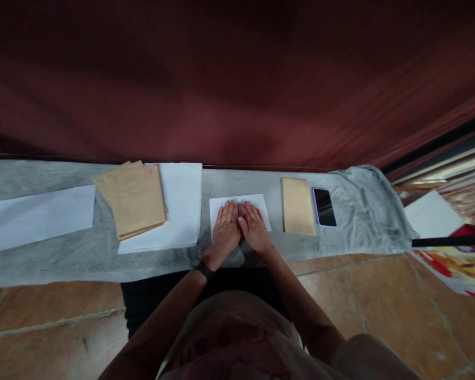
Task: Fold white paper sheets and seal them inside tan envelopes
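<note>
Lap [229, 327]: nearest, between both forearms.
Left grip [226, 229]: open, flat, palm down on paper [259, 203].
Right grip [255, 228]: open, flat on paper, touching Left grip.
Paper spot: white, on grey cloth [63, 253], straight ahead.
Envelope [297, 212]: brown, right of paper; phone [324, 207] just beside.
Stack [132, 199]: brown envelopes, left, on white sheets [182, 211].
</note>
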Available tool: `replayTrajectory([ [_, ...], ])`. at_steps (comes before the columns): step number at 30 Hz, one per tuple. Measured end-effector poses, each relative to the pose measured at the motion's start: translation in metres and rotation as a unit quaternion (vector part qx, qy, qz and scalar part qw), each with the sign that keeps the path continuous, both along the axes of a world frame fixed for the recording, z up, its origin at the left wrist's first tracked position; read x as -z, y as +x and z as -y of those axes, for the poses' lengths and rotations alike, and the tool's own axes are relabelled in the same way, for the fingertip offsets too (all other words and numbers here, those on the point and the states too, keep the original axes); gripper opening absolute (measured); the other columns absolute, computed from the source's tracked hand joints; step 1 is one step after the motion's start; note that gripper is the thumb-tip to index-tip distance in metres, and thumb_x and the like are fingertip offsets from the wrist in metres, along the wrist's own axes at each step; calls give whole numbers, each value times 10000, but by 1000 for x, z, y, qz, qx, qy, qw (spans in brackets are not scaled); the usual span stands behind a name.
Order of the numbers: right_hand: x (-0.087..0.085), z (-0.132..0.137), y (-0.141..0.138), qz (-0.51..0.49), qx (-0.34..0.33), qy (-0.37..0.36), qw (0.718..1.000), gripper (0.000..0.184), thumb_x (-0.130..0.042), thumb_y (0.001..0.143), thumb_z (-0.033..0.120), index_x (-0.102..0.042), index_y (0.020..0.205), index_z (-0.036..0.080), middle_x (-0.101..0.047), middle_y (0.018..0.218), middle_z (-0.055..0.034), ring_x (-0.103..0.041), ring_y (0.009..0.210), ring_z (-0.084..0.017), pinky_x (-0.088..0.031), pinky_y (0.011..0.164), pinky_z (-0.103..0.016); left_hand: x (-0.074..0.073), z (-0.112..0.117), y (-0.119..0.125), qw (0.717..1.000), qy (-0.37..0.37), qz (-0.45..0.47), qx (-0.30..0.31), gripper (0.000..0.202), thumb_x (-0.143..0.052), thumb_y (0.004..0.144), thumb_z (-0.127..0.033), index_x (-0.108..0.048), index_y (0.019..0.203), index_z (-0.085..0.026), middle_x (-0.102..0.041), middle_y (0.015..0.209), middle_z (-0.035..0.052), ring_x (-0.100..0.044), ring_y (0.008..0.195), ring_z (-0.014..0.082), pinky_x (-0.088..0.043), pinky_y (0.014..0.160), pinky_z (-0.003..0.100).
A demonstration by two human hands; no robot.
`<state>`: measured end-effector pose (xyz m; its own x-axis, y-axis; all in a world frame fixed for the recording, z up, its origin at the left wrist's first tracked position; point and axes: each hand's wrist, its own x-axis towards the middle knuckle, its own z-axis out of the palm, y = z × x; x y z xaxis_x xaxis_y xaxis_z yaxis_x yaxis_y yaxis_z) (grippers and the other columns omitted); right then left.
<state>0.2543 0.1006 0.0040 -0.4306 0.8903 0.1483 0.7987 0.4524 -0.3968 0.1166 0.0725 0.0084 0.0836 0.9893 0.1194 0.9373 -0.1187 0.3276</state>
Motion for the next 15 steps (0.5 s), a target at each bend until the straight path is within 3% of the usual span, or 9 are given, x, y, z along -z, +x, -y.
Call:
replayTrajectory([
  [5,-2,-11,-12,11,-16,-9,1000,553,-270,1109,379,-411,1570,107,-409,1634,-122,-300,1553,-229,-217,1292,-461,1,-10,-1,998,-35,-46,25,628,-314,995,-174,-264,1597,-1,-238,1692,208,-155,1592,292,-158,1305,491],
  [15,0,-18,-16,41,14,19,999,519,-316,1107,354,-423,1570,145,-379,1651,-117,-306,1548,-255,-206,1277,-478,3,-20,-9,997,-22,-68,-2,603,-293,1017,-201,-291,1601,-54,-254,1693,178,-184,1588,287,-164,1291,516],
])
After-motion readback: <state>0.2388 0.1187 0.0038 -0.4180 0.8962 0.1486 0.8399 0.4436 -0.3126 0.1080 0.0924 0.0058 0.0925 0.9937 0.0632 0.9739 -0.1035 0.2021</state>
